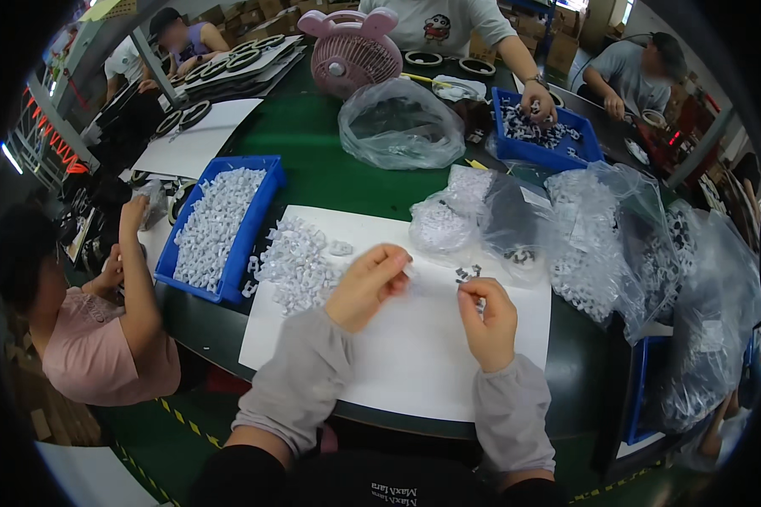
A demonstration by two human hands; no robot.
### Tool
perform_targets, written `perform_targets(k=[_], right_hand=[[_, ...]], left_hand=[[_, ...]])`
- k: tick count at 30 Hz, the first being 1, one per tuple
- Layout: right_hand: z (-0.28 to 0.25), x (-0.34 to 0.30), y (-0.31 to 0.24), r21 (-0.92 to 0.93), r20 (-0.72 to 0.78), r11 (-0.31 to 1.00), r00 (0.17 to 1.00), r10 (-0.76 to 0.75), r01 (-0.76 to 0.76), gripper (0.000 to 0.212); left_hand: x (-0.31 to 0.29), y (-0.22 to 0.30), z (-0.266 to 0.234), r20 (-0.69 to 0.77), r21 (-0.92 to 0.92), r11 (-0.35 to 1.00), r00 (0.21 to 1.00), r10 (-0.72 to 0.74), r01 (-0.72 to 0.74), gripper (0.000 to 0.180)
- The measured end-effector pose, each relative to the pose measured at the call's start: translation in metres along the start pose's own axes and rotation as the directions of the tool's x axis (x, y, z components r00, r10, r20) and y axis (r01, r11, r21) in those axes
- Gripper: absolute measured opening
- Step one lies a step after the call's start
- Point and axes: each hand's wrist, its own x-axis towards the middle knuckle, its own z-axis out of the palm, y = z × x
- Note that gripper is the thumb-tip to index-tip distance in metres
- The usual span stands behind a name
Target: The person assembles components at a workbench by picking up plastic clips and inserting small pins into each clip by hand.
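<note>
My left hand (369, 287) is closed over the white sheet (406, 355), with a small white plastic part (410, 271) pinched at its fingertips. The part is slightly blurred. To its right, my right hand (490, 324) has thumb and forefinger pressed together beside a few small dark grey parts (468, 273). What that pinch holds, if anything, I cannot make out. A loose heap of white plastic parts (300, 266) lies left of my left hand. Grey sleeves cover both forearms.
A blue bin (272, 182) of white parts stands left. Clear bags of parts (588, 245) crowd the right. Beyond are an empty-looking plastic bag (402, 127), a pink fan (355, 59) and a blue tray (579, 152), where another person's hand reaches in. A person sits at left.
</note>
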Motion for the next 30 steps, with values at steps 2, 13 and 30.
perform_targets(k=[2, 13, 30], right_hand=[[0.006, -0.005, 0.000, 0.065, 0.016, 0.996, 0.998, -0.065, 0.064, 0.014], [0.016, -0.008, -0.010, 0.055, -0.025, 0.989, 0.990, -0.135, 0.137, 0.017], [0.011, -0.004, -0.019, -0.073, 0.161, 0.933, 0.927, -0.338, 0.353, 0.039]], left_hand=[[-0.001, -0.022, 0.001, 0.096, -0.279, 0.958, 0.995, -0.040, 0.065, 0.020], [-0.009, -0.058, 0.015, 0.150, -0.245, 0.956, 0.981, -0.127, 0.161, 0.022], [-0.012, -0.051, 0.010, 0.175, -0.310, 0.951, 0.984, 0.044, 0.012, 0.020]])
